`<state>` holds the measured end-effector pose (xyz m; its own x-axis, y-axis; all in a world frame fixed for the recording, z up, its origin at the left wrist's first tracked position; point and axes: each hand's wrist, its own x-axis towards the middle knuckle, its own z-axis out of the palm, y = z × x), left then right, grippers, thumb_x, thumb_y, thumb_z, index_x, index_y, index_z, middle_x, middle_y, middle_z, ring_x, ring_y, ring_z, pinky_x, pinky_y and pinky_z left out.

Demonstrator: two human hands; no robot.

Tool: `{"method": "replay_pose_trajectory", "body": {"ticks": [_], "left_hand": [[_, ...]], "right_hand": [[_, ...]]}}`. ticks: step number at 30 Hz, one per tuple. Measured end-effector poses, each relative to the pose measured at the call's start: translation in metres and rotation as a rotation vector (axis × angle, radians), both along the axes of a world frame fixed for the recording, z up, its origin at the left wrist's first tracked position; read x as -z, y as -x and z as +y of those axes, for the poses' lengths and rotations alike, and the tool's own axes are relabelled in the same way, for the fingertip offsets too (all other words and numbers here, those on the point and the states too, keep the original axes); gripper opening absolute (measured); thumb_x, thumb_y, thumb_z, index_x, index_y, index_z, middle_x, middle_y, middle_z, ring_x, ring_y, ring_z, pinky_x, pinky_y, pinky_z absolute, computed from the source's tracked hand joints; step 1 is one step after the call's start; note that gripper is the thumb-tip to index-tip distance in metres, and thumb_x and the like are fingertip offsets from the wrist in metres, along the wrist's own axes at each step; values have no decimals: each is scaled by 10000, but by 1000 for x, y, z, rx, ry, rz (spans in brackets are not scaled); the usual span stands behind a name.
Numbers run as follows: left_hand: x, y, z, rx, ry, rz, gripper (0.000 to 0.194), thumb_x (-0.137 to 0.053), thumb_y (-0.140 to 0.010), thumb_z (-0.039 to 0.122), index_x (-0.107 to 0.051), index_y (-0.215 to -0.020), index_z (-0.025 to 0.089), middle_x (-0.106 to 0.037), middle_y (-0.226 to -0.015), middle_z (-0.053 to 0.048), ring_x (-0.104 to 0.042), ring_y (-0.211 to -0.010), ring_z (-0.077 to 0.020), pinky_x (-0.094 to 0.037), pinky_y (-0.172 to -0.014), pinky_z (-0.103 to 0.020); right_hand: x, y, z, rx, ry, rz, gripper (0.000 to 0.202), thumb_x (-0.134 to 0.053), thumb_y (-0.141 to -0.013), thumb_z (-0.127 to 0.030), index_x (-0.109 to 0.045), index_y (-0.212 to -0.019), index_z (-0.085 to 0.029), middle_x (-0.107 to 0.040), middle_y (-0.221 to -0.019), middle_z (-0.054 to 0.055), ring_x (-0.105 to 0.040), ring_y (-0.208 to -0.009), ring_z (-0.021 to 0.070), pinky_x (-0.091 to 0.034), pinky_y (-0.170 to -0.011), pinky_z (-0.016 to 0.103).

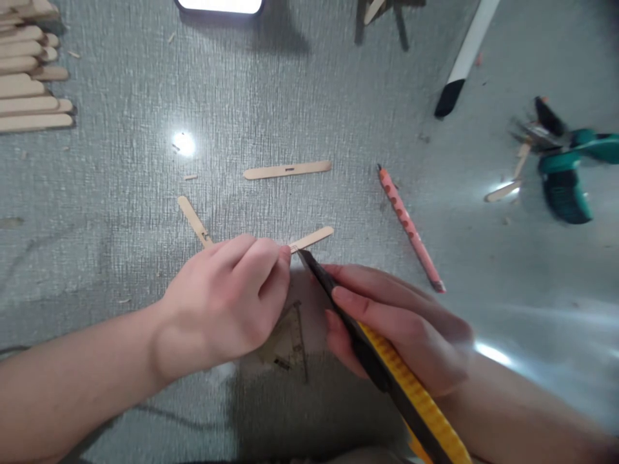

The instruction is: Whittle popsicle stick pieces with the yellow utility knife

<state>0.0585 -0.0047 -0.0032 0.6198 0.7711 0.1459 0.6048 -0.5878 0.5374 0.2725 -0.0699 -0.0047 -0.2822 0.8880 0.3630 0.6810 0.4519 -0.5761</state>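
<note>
My left hand [232, 293] is closed on one end of a wooden craft stick [314, 239], whose other end sticks out to the right. Pencil lines mark the stick beside my fingertips. In my right hand [401, 322] is a yellow and black utility knife [387, 361], its dark blade tip at those marks. Whether the blade touches the wood I cannot tell. Partly behind my left hand lies another craft stick [192, 219] with a dark mark or notch. Farther up, a craft stick [271, 172] has a small dark slot at its middle.
A pink pencil [409, 225] lies right of the sticks. Green-handled pliers [563, 161] are at the far right, near stick pieces [503, 191]. Stacked craft sticks [33, 103] fill the upper left. A clear ruler [296, 335] lies between my hands. A white, black-tipped bar [464, 64] is at upper right.
</note>
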Motion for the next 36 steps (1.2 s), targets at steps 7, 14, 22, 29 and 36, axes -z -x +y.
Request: {"method": "replay_pose_trajectory", "body": {"ticks": [7,14,22,29,36], "left_hand": [[2,1,0,-50,83,-10,271,-485,-1009,190,-545,-744,182,-486,-633,29,-427,-554,-105,-335,-505,-282],[2,0,-1,-65,68,-22,278,-488,-1008,183,-539,-735,178,-486,-624,24,-459,-548,-109,-357,-501,-284],[2,-3,-2,-75,32,-81,279,-503,-979,143,-550,-707,181,-500,-637,18,-465,-547,-108,-367,-497,-279],[-3,-5,3,-226,218,-20,246,-549,-1009,234,-621,-777,199,-641,-712,26,-515,-563,-95,-357,-493,-265],[-5,-6,4,-221,230,-13,263,-540,-1021,232,-628,-776,191,-598,-681,30,-518,-600,-106,-377,-527,-269]], "right_hand": [[1,1,-1,1,-29,-14,313,-745,-798,-51,-719,-1077,-190,-773,-1141,113,-778,-904,252,-714,-748,365],[7,1,2,-16,-88,-17,213,-697,-883,-123,-727,-1081,-194,-778,-1135,115,-776,-937,260,-715,-761,387],[12,-3,8,-99,-96,-1,184,-674,-898,-88,-720,-1071,-133,-764,-1155,147,-758,-992,246,-704,-825,380],[14,-6,18,-143,-106,-12,198,-690,-893,-91,-713,-1081,-146,-765,-1151,125,-747,-1048,220,-674,-908,329],[13,-4,19,-143,-75,10,189,-687,-898,-96,-693,-1073,-166,-771,-1098,114,-746,-1030,209,-678,-871,332]]}}
